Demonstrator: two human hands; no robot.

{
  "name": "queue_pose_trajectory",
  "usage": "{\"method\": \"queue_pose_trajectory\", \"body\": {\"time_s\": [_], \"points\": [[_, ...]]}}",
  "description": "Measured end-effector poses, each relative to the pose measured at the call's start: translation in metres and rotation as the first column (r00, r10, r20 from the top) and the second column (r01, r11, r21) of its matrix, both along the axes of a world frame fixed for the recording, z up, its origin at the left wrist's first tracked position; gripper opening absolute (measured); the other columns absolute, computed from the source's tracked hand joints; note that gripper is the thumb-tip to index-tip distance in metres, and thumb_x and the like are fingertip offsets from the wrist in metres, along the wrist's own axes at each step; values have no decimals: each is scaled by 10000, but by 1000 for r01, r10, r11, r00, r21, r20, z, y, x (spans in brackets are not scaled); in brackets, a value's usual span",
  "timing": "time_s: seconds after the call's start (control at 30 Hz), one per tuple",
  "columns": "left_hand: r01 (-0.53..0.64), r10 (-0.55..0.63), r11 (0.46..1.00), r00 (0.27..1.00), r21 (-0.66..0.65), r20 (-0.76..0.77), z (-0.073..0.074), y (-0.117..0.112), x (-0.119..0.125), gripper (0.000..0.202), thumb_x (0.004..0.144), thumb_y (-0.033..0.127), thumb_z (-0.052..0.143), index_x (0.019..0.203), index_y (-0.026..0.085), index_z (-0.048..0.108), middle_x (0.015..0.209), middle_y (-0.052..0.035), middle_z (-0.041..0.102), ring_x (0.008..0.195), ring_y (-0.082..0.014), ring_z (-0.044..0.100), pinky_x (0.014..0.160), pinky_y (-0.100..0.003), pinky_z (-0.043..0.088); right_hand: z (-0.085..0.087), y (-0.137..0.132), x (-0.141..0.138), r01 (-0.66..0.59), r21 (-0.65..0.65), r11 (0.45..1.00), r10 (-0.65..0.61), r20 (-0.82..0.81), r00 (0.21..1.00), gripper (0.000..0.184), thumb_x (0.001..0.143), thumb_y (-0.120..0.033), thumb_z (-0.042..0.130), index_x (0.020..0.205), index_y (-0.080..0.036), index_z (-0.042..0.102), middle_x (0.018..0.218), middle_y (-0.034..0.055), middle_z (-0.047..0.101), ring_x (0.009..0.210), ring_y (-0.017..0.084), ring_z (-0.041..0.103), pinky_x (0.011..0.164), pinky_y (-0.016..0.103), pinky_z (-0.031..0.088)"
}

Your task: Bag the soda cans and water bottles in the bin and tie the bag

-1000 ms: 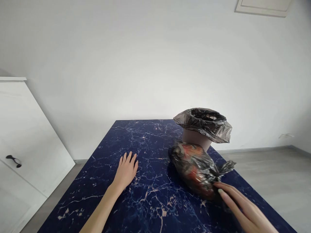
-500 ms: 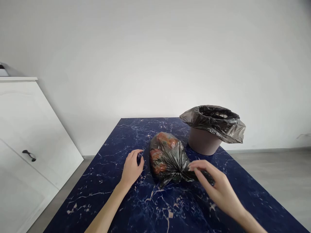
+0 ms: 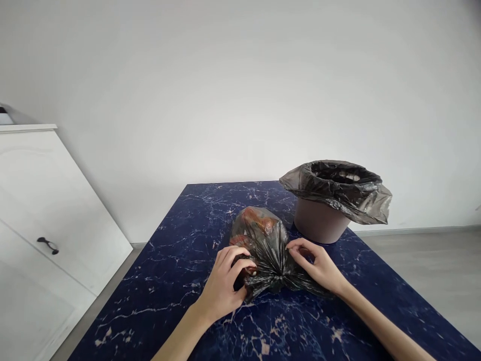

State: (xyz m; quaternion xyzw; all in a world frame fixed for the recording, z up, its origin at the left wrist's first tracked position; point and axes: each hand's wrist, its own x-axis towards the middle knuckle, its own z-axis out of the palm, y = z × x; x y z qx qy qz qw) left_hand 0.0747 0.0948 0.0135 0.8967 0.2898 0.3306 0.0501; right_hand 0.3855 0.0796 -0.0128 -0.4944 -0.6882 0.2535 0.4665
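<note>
A tied dark plastic bag (image 3: 263, 240) with reddish contents lies in the middle of the dark blue marbled table (image 3: 180, 281). My left hand (image 3: 225, 286) curls round the bag's near left side, fingers closed on the plastic. My right hand (image 3: 319, 265) grips the gathered neck of the bag from the right, fingers bent onto it. Both hands touch the bag close to its knotted end.
A small brownish bin (image 3: 321, 220) lined with a dark bin bag (image 3: 338, 188) stands at the table's back right, just behind the bag. A white cabinet (image 3: 41, 235) with a dark handle stands left of the table. Grey floor lies to the right.
The bag was pulled from the right towards the table's middle and turned. My left hand left the tabletop and closed on the bag; my right hand moved in and gripped its neck.
</note>
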Motion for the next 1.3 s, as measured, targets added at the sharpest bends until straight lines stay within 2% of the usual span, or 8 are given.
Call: {"method": "queue_pose_trajectory", "body": {"time_s": [0.23, 0.43, 0.67, 0.87, 0.97, 1.1, 1.2, 1.3], "points": [[62, -66, 997, 993, -40, -103, 3, 2, -1, 360, 955, 297, 677, 1311, 322, 629, 1363, -102, 641, 1348, -339, 514, 1128, -543, 455, 12, -23, -19, -157, 84, 984, 151, 76, 986, 140, 1057, -323, 589, 1122, -257, 694, 952, 47, 660, 814, 206, 624, 743, 346, 534], [60, -64, 997, 994, -43, -85, 3, 3, 3, 246, 999, 347, 704, 1238, 315, 656, 1321, -73, 661, 1348, -307, 513, 1159, -522, 420, 10, -27, -25, -198, 174, 965, 149, 262, 954, 295, 1018, -303, 676, 1313, -299, 679, 1125, 88, 651, 1028, 257, 658, 877, 393, 570], [101, -101, 995, 995, 12, 2, -1, 8, 0, 180, 1019, 299, 715, 1183, 301, 641, 1223, -56, 701, 1270, -264, 570, 1115, -464, 459, 7, -25, -28, -169, 164, 972, 125, 250, 960, 127, 1049, -369, 656, 1103, -268, 713, 1012, 71, 686, 911, 236, 669, 785, 366, 559], [67, -68, 996, 998, 60, 16, 0, 6, 3, 95, 1045, 281, 687, 1127, 269, 641, 1192, -60, 717, 1236, -262, 600, 1086, -458, 484, 17, -27, -28, -193, 111, 975, 165, 223, 961, 319, 1138, -344, 435, 934, -242, 658, 899, 57, 683, 838, 210, 647, 780, 351, 510], [61, -64, 992, 998, 108, 26, 0, 6, 4, 140, 1040, 288, 695, 1163, 249, 642, 1180, -70, 723, 1209, -269, 625, 1062, -457, 513, 18, -28, -24, -179, 90, 980, 154, 237, 959, 349, 1137, -367, 436, 850, -243, 593, 813, 34, 626, 736, 189, 584, 696, 333, 456], [57, -59, 995, 998, 81, 28, 0, 5, 4, 168, 1038, 285, 690, 1198, 250, 655, 1224, -78, 711, 1242, -274, 616, 1082, -446, 522, 18, -29, -18, -189, 23, 982, 181, 199, 963, 186, 1099, -386, 537, 1045, -243, 643, 835, 17, 607, 715, 180, 566, 657, 314, 442], [54, -55, 998, 998, 43, 26, 2, 2, 5, 139, 1010, 290, 710, 1141, 262, 672, 1218, -62, 709, 1232, -272, 611, 1116, -467, 486, 20, -28, -12, -195, -38, 980, 198, 244, 949, 228, 1063, -382, 602, 1241, -256, 671, 805, -6, 572, 696, 177, 550, 641, 307, 423], [46, -46, 999, 999, 22, -3, 3, 0, 6, 204, 938, 356, 774, 1091, 265, 674, 1214, -59, 701, 1214, -291, 603, 1132, -511, 442, 22, -26, -8, -178, -108, 978, 203, 299, 932, 233, 1031, -410, 655, 1200, -263, 722, 705, -41, 490, 616, 157, 478, 601, 302, 367]]}}
